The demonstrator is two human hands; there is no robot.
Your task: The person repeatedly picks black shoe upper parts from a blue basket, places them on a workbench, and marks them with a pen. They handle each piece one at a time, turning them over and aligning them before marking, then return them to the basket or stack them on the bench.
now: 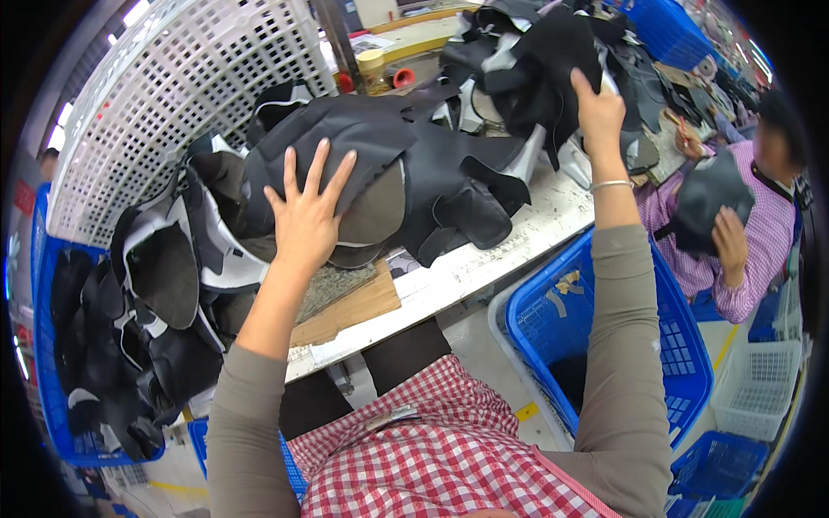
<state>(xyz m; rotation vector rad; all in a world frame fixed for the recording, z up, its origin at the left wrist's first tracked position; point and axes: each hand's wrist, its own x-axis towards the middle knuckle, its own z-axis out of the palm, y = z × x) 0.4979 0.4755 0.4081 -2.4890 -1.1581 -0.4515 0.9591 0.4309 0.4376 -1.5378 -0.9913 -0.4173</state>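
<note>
Black leather pieces lie heaped along the white worktable (pixel 432 289). My left hand (pixel 306 216) is open, fingers spread flat on a large black leather piece (pixel 363 121) whose grey-brown underside (pixel 380 203) shows by the wrist. Farther right, my right hand (pixel 598 116) is closed on the edge of another black leather piece (pixel 544 65), thumb up and the other fingers partly hidden. This piece is raised over the far heap. Between the hands, a dark leather flap (pixel 475 211) hangs toward the table's front edge. Sewn black pieces with white lining (pixel 233 259) are piled left of my left hand.
A white perforated basket (pixel 190 104) leans at the back left above a blue crate (pixel 56 423) full of black pieces. Below the table on the right stands a blue basket (pixel 553 337). A co-worker (pixel 768 224) at the right holds a dark piece. A brown board (pixel 363 306) lies near the front edge.
</note>
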